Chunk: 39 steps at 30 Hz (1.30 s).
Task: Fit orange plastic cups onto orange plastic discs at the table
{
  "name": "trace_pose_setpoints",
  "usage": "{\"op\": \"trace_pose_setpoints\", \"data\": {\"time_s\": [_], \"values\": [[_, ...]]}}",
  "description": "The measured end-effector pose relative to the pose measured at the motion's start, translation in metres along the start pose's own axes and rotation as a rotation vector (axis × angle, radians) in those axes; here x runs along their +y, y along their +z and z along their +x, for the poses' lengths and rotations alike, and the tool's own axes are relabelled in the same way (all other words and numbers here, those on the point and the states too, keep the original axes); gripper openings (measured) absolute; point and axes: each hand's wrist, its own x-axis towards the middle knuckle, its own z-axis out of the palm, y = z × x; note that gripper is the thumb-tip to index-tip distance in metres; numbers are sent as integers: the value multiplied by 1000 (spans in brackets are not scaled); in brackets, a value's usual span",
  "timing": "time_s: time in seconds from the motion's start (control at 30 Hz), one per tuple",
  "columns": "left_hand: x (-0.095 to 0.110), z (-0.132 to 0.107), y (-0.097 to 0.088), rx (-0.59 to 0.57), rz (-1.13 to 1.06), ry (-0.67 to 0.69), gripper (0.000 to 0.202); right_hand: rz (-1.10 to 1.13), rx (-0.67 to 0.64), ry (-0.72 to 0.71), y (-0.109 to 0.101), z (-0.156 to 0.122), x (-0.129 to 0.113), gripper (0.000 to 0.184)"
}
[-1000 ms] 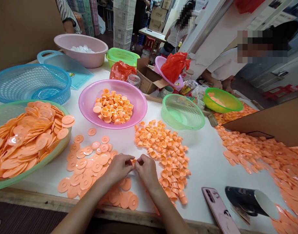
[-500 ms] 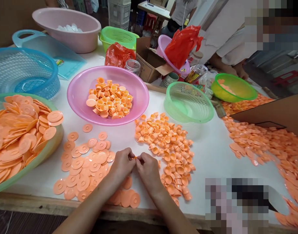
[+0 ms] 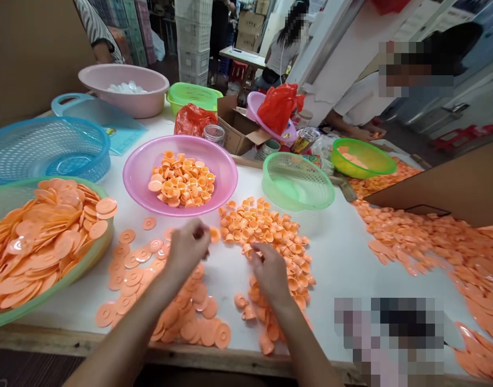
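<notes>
My left hand is raised over the white table, fingers pinched on a small orange piece that points toward the pink bowl of joined orange pieces. My right hand reaches into the pile of orange cups, fingers curled on the cups; what it grips is hidden. Flat orange discs lie scattered under my left forearm.
A green bowl of discs sits at left, a blue basket behind it, a green basket at centre right. More orange parts cover the right side. A person works at a lime bowl across the table. Cardboard leans at right.
My hands were pressed together over one orange piece; now they have parted. The left hand has lifted toward the pink bowl with the piece, and the right has moved to the cup pile.
</notes>
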Motion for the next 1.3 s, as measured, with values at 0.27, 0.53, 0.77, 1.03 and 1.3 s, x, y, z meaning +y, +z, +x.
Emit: {"op": "trace_pose_setpoints", "data": {"time_s": [0.27,0.53,0.77,1.03,1.3], "values": [[-3,14,-50,-100,564,141,18,-100,-6,163,-2,4,22,20],[-58,-36,37,-321,848,272,12,327,-147,249,-5,-13,3,12],[-69,-45,46,-283,670,267,15,181,-211,189,20,-19,-7,9],[-72,-53,58,-276,597,355,21,140,-212,229,-6,-14,6,10],[-69,-48,61,-312,517,295,15,0,-268,142,15,-21,-3,14]]}}
